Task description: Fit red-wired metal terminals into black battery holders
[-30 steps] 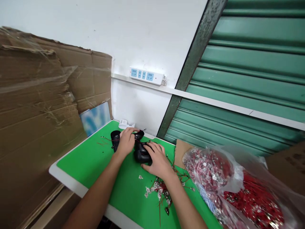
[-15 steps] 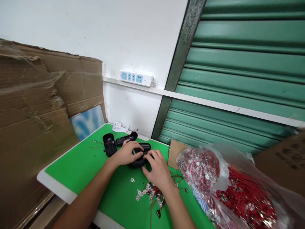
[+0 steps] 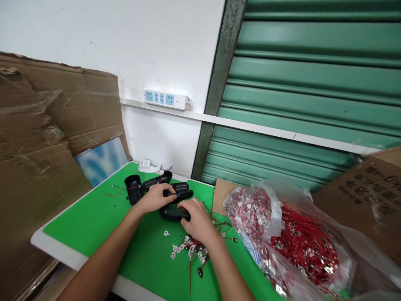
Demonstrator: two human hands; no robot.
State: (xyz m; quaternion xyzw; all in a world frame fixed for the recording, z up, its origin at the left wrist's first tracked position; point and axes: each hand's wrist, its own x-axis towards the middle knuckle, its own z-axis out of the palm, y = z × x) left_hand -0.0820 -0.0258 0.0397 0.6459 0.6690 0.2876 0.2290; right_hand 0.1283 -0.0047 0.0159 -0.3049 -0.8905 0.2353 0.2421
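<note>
Several black plastic housings lie on a green mat (image 3: 94, 213). My left hand (image 3: 153, 198) rests on the middle of the cluster, its fingers curled over a long black housing (image 3: 181, 194). Just to the right, my right hand (image 3: 196, 219) closes over another black housing (image 3: 171, 214) near the mat's middle. Two more black housings (image 3: 134, 189) lie at the far left of the cluster, with thin red wires on them. A loose heap of red wires with metal terminals (image 3: 191, 251) lies under my right wrist.
A clear plastic bag of red terminal wires (image 3: 291, 238) fills the right side, beside a cardboard box (image 3: 369, 196). Flattened cardboard (image 3: 40, 138) leans at the left. A white power strip (image 3: 164, 99) hangs on the wall; a green roller shutter (image 3: 307, 83) stands behind.
My left hand left the far housings and came back onto the middle ones. My right hand shifted slightly nearer with the housing under it. The camera view panned right.
</note>
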